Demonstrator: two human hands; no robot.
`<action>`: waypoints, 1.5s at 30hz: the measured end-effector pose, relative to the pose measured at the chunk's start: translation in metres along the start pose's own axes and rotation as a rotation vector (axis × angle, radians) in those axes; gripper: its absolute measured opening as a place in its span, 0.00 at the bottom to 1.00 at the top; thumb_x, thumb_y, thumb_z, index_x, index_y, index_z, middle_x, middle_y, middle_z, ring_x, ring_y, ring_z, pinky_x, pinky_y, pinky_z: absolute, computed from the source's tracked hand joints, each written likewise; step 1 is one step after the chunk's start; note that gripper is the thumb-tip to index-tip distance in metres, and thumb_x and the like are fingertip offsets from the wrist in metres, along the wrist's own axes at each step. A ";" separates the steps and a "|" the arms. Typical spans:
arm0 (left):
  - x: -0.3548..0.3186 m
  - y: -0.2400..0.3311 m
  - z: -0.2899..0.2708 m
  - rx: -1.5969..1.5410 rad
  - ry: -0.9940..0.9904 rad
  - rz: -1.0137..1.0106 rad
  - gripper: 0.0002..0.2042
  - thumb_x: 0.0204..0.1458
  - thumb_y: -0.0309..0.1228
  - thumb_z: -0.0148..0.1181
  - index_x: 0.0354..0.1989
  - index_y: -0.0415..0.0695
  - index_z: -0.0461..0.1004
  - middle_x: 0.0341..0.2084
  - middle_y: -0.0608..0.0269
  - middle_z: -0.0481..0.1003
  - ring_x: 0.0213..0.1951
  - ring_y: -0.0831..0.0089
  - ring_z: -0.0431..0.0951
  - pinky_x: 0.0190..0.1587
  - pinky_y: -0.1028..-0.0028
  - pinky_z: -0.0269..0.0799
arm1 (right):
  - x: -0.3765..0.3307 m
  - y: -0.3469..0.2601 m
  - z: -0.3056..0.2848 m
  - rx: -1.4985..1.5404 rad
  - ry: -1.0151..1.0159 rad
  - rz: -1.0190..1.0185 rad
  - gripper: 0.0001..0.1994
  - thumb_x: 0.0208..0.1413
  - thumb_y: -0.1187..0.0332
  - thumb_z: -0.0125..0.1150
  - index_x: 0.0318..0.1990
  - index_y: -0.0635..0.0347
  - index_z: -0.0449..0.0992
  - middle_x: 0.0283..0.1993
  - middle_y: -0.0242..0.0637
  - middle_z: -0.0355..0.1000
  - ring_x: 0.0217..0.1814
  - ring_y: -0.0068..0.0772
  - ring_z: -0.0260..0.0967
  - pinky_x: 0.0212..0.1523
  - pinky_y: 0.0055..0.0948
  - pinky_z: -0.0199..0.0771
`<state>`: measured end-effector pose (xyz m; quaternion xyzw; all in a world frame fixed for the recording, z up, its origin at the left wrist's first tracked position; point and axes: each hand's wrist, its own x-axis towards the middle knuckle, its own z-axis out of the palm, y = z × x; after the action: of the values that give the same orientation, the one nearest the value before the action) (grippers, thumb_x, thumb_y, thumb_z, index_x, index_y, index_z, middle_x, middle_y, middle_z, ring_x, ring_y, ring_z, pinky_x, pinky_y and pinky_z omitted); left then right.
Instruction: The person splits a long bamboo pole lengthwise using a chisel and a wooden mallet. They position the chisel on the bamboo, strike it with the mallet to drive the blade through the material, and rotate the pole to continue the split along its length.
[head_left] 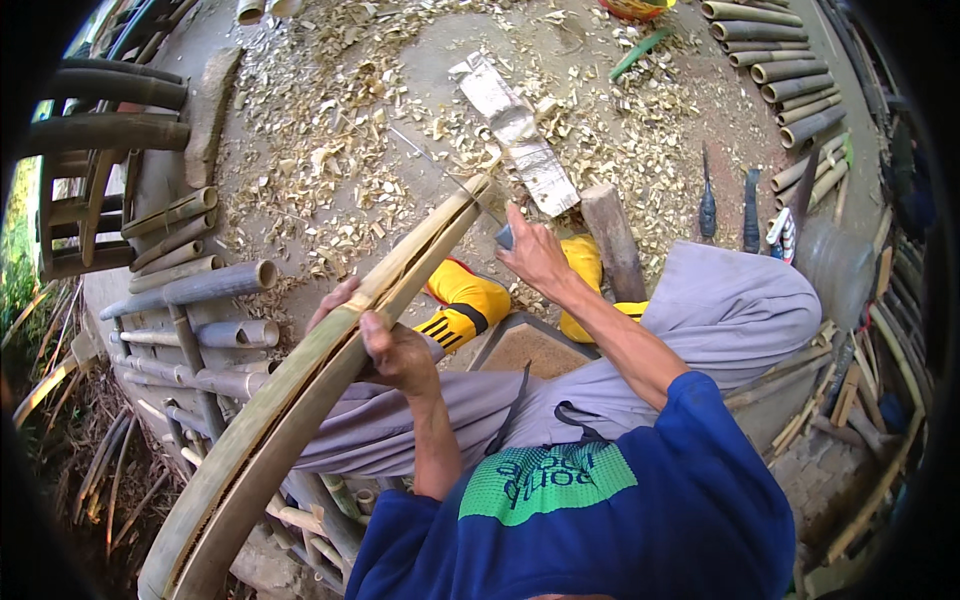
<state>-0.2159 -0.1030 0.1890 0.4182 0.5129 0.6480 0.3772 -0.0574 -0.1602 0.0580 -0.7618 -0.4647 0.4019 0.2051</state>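
Observation:
A long bamboo pole (275, 410), split lengthwise with a dark gap down its middle, slants from the lower left up to the centre. My left hand (400, 355) is wrapped round it near a joint, thumb on top and fingers on the far side. My right hand (540, 255) is closed on the grey handle of a knife, its index finger stretched forward. The long thin knife blade (428, 158) lies across the pole's narrow far end, and part of the blade is hard to make out there. A pale curl stands beside that end.
Wood shavings (340, 190) cover the ground ahead. Beyond my feet lies a notched whitish board (515, 135), beside a short log (612, 240). Two dark tools (707, 200) lie at right near a glove (782, 235). Bamboo lengths (805, 75) line the right; a bamboo frame (215, 287) stands left.

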 end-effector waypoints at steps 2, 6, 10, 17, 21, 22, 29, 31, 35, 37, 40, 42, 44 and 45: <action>0.002 -0.007 -0.011 -0.064 -0.003 -0.035 0.24 0.41 0.28 0.52 0.50 0.39 0.57 0.41 0.54 0.66 0.47 0.61 0.68 0.56 0.60 0.62 | 0.010 0.011 0.006 -0.041 -0.018 0.037 0.19 0.46 0.69 0.62 0.40 0.64 0.58 0.24 0.57 0.71 0.31 0.62 0.72 0.31 0.52 0.72; 0.008 -0.010 -0.011 -0.063 -0.019 -0.056 0.24 0.41 0.29 0.53 0.50 0.39 0.57 0.41 0.55 0.66 0.46 0.61 0.69 0.55 0.62 0.63 | 0.027 0.031 0.007 -0.040 -0.007 0.028 0.17 0.47 0.70 0.61 0.40 0.64 0.59 0.25 0.56 0.71 0.27 0.56 0.73 0.27 0.45 0.75; 0.010 -0.007 -0.007 -0.038 0.015 -0.051 0.24 0.40 0.28 0.52 0.49 0.39 0.57 0.41 0.54 0.65 0.46 0.61 0.69 0.54 0.61 0.64 | 0.007 -0.008 -0.001 0.076 -0.010 -0.092 0.18 0.42 0.72 0.62 0.40 0.64 0.62 0.21 0.50 0.70 0.23 0.51 0.72 0.25 0.42 0.75; 0.004 -0.006 0.001 0.003 0.020 -0.012 0.25 0.41 0.28 0.52 0.50 0.38 0.56 0.40 0.54 0.66 0.46 0.62 0.68 0.54 0.61 0.62 | -0.031 -0.070 -0.022 0.127 -0.029 -0.082 0.16 0.42 0.72 0.61 0.39 0.64 0.63 0.24 0.52 0.72 0.25 0.53 0.73 0.25 0.42 0.75; 0.005 -0.005 -0.002 0.000 0.029 -0.020 0.24 0.42 0.32 0.54 0.49 0.40 0.57 0.39 0.56 0.66 0.45 0.65 0.68 0.53 0.64 0.62 | -0.015 -0.044 -0.026 0.148 -0.183 0.072 0.15 0.44 0.73 0.59 0.39 0.64 0.62 0.22 0.53 0.72 0.26 0.49 0.75 0.21 0.38 0.74; 0.005 -0.007 -0.002 0.000 0.044 -0.020 0.24 0.42 0.34 0.55 0.49 0.41 0.58 0.39 0.56 0.67 0.45 0.66 0.68 0.53 0.65 0.62 | -0.021 -0.054 -0.022 0.140 -0.098 -0.054 0.16 0.44 0.73 0.59 0.40 0.64 0.62 0.22 0.53 0.72 0.25 0.48 0.74 0.21 0.38 0.74; 0.014 -0.007 -0.008 0.028 0.044 -0.072 0.23 0.43 0.35 0.55 0.48 0.41 0.58 0.38 0.56 0.66 0.45 0.67 0.67 0.52 0.65 0.63 | -0.007 -0.055 -0.016 0.113 -0.124 -0.045 0.23 0.43 0.73 0.63 0.48 0.68 0.62 0.23 0.54 0.71 0.24 0.53 0.73 0.24 0.42 0.73; 0.016 -0.010 -0.008 -0.020 0.036 -0.078 0.25 0.41 0.34 0.55 0.49 0.41 0.57 0.40 0.56 0.66 0.46 0.65 0.67 0.54 0.64 0.61 | -0.014 -0.069 -0.017 0.094 0.026 -0.230 0.20 0.45 0.70 0.63 0.43 0.65 0.61 0.20 0.51 0.70 0.22 0.53 0.72 0.20 0.45 0.72; 0.011 -0.006 -0.004 0.012 0.066 -0.079 0.26 0.40 0.34 0.56 0.49 0.41 0.57 0.40 0.57 0.66 0.46 0.64 0.67 0.55 0.63 0.61 | 0.011 -0.021 0.006 0.078 -0.017 -0.057 0.19 0.43 0.71 0.64 0.40 0.64 0.61 0.20 0.52 0.70 0.23 0.54 0.72 0.23 0.44 0.73; 0.012 -0.003 -0.002 -0.010 0.076 -0.104 0.26 0.40 0.35 0.56 0.49 0.42 0.57 0.39 0.57 0.66 0.46 0.65 0.67 0.54 0.63 0.61 | 0.018 -0.014 0.000 0.042 -0.024 -0.043 0.18 0.42 0.73 0.62 0.40 0.64 0.61 0.21 0.53 0.71 0.24 0.52 0.73 0.24 0.44 0.73; 0.013 -0.008 -0.004 -0.011 0.045 -0.084 0.26 0.40 0.34 0.55 0.50 0.43 0.56 0.39 0.57 0.66 0.46 0.65 0.67 0.55 0.63 0.61 | 0.014 -0.012 0.003 0.029 0.058 -0.158 0.19 0.43 0.72 0.63 0.40 0.64 0.61 0.22 0.54 0.71 0.23 0.51 0.73 0.24 0.45 0.75; 0.011 -0.007 0.000 -0.032 0.073 -0.106 0.26 0.40 0.32 0.55 0.50 0.43 0.56 0.40 0.57 0.66 0.46 0.65 0.68 0.55 0.63 0.61 | 0.033 0.013 0.013 0.082 -0.079 0.076 0.20 0.43 0.71 0.63 0.42 0.64 0.61 0.24 0.54 0.72 0.26 0.52 0.73 0.27 0.44 0.77; 0.010 -0.005 0.001 -0.034 0.068 -0.099 0.26 0.41 0.32 0.54 0.51 0.43 0.56 0.40 0.57 0.66 0.47 0.64 0.68 0.55 0.63 0.61 | 0.046 0.033 0.009 -0.013 -0.010 0.075 0.18 0.46 0.71 0.63 0.41 0.64 0.61 0.25 0.51 0.73 0.25 0.48 0.74 0.24 0.41 0.77; 0.011 -0.005 0.002 -0.041 0.073 -0.096 0.25 0.41 0.31 0.53 0.50 0.42 0.56 0.40 0.56 0.67 0.47 0.64 0.68 0.54 0.62 0.62 | 0.050 0.036 0.011 -0.046 0.006 0.047 0.19 0.46 0.70 0.63 0.43 0.62 0.61 0.26 0.52 0.73 0.27 0.47 0.74 0.27 0.42 0.77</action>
<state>-0.2178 -0.0914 0.1864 0.3615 0.5324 0.6544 0.3971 -0.0344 -0.1346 0.0057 -0.7782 -0.4553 0.3937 0.1792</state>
